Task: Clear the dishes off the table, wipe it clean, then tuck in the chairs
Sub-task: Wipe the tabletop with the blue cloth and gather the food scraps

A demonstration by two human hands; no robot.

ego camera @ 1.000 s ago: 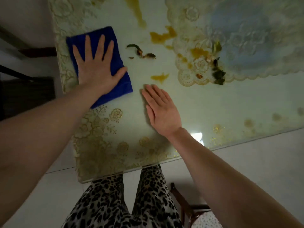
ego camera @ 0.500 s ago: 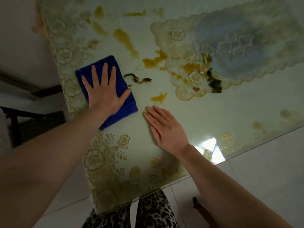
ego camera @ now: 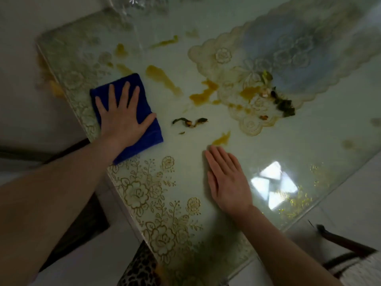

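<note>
Since the frame 1 second ago, the blue cloth (ego camera: pixel 127 118) is seen carried a little farther from the table's left edge, toward the spills, with the left hand (ego camera: pixel 121 116) riding on it; the right hand (ego camera: pixel 228 182) is kept at much the same spot on the table (ego camera: pixel 185 172).

No dishes are visible on the part of the table shown, so the wiping step is judged to be under way. The cloth is kept folded into a thick pad — likely so that the orange sauce smears (ego camera: pixel 162 79) and the green food scraps (ego camera: pixel 189 121) just to its right can be swept up in 1 pass. The right hand is laid flat near the front edge, probably as a brace while the body is leaned forward.

The left arm is stretched out, palm down, fingers spread and straight, pressing the cloth rather than clutching it. The right hand's fingers are held straight and together, nothing gripped — its fingertips end just short of 1 small orange smear (ego camera: pixel 221 139).
</note>
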